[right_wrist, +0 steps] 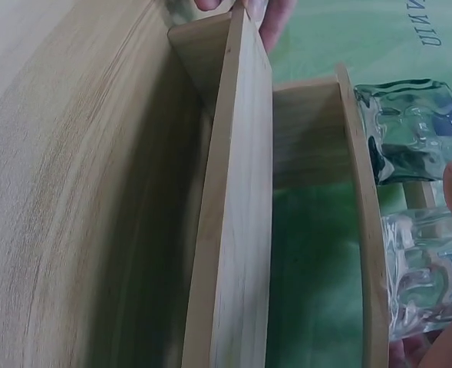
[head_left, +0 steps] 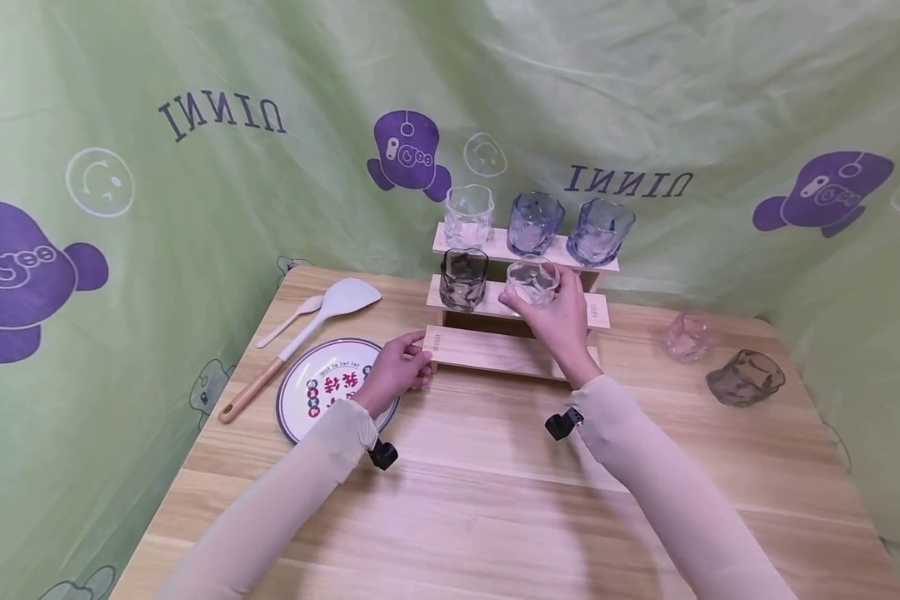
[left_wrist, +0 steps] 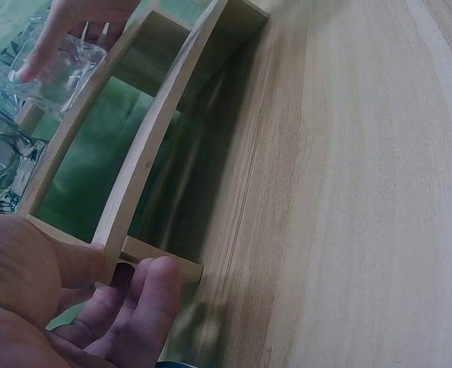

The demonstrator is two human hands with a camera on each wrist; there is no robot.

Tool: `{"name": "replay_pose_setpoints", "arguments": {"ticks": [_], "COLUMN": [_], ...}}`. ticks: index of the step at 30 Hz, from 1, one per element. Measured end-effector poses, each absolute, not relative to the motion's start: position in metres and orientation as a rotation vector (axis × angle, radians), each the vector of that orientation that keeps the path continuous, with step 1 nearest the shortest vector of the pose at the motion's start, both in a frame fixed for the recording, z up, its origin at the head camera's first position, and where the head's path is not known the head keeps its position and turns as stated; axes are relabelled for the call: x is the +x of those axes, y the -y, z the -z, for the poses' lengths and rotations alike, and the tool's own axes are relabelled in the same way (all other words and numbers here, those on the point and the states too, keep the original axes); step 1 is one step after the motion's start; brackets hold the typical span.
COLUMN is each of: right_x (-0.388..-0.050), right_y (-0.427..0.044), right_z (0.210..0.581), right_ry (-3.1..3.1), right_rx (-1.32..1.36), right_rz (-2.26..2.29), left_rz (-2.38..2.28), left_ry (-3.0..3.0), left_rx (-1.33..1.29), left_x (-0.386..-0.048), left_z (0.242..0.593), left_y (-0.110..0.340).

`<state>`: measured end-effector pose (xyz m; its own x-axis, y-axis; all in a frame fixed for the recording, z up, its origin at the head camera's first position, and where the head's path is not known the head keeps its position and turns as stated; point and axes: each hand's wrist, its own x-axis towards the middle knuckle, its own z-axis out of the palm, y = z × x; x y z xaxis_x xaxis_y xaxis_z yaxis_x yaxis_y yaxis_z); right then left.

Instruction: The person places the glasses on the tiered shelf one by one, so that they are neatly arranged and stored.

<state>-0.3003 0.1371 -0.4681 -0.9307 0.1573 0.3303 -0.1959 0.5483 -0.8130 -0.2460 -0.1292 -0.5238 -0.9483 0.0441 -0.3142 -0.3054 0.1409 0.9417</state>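
A three-tier wooden rack (head_left: 510, 352) stands toward the back of the table. My left hand (head_left: 393, 372) pinches the left end of its lowest board, thumb and fingers around the edge in the left wrist view. On the middle tier, my right hand (head_left: 558, 325) holds a clear glass (head_left: 531, 279) between thumb and fingers. Left of that glass stands a dark grey glass (head_left: 463, 282). The top tier carries another clear glass (head_left: 468, 218) and two blue glasses, one in the middle (head_left: 536, 225) and one at the right (head_left: 600, 233).
At the left lie a round printed plate (head_left: 297, 408), a spatula (head_left: 348, 297) with a wooden handle and a small white spoon (head_left: 292, 321). A pink glass (head_left: 686, 337) and a grey-brown glass (head_left: 746, 379) are at the right. Green printed cloth (head_left: 270, 192) hangs behind the table.
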Motion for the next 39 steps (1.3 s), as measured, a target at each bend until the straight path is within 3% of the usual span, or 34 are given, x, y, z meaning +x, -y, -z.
{"name": "replay_pose_setpoints", "arguments": {"ticks": [7,15,18,29,39], "right_x": [-0.286,-0.248,-0.235,-0.217,-0.199], "right_y": [-0.163,-0.223,-0.251,-0.396,-0.414], "right_z": [0.471,0.466,0.464,0.514,0.542], "right_ry": [2.351,2.167,2.167,2.215,2.199], "right_rx": [0.066,0.044,-0.046,-0.527,-0.758], "right_rz": [-1.521,-1.596,-1.531,-1.323,-1.702], "left_rz": [-1.877,-1.861,-1.862,-1.853,-1.856], "left_ry": [-2.13,-2.161,-2.156,-2.157,-2.159], "left_rx": [-0.251,-0.254,-0.267,-0.284,-0.272], "left_x": [-0.246,-0.245,-0.245,-0.246,-0.246], "left_z": [0.523,0.52,0.519,0.523,0.525], "left_y": [0.126,0.125,0.126,0.129,0.131]}}
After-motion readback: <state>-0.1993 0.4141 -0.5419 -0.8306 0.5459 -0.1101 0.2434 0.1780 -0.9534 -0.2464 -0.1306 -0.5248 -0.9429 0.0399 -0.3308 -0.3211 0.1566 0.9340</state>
